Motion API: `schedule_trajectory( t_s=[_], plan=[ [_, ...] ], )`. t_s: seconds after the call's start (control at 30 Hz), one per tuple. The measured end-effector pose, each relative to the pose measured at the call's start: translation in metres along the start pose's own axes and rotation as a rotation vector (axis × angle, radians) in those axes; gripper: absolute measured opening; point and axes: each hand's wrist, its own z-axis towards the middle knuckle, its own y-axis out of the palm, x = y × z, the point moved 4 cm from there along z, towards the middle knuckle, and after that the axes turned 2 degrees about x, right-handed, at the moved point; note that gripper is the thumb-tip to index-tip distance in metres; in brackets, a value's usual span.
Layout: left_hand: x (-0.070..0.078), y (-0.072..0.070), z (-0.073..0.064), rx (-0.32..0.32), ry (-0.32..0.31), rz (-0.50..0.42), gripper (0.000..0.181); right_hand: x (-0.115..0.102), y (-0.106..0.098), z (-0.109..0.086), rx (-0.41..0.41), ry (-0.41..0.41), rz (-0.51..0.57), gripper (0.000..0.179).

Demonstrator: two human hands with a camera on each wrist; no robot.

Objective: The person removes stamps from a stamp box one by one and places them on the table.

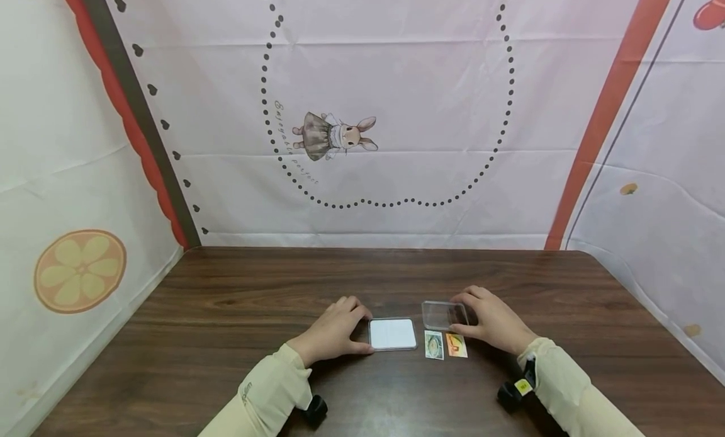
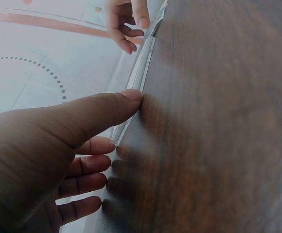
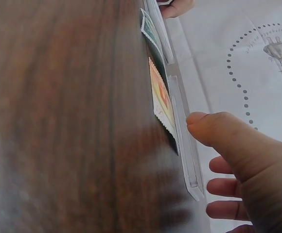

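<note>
A flat, clear plastic case with a white insert lies on the table. My left hand is at its left end, holding it with the thumb on the near edge and the index finger by the far corner. To the right lies a clear plastic lid, seemingly bare inside. Spread around the lid's right end is my right hand, fingers loosely bent, thumb tip right by the near edge. Just in front of the lid are a green stamp and an orange-yellow stamp, both with perforated edges.
The dark wood-grain table carries everything. Behind it hangs a pale printed cloth with a rabbit figure, and more cloth closes off both sides. A black wrist device sits under the right forearm; another black device hangs at the left cuff.
</note>
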Motion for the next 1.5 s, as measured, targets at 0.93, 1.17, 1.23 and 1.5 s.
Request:
schedule_trajectory(
  t_s=[0.93, 1.17, 1.23, 1.5],
  plan=[
    [-0.0007, -0.0002, 0.0018, 0.004, -0.003, -0.009, 0.054, 0.0039, 0.0038, 0.0013, -0.007, -0.019, -0.004, 0.057],
    [-0.0019, -0.0007, 0.0028, -0.003, -0.010, -0.021, 0.054, 0.0044, 0.0040, 0.0024, -0.018, -0.019, 0.010, 0.055],
    [-0.0020, -0.0011, 0.0029, -0.003, -0.010, -0.020, 0.054, 0.0045, 0.0040, 0.0029, -0.018, -0.021, 0.012, 0.055],
    [-0.0003, -0.0012, 0.0010, -0.005, -0.005, -0.021, 0.053, 0.0038, 0.0045, 0.0019, -0.032, -0.029, 0.010, 0.054]
  ],
)
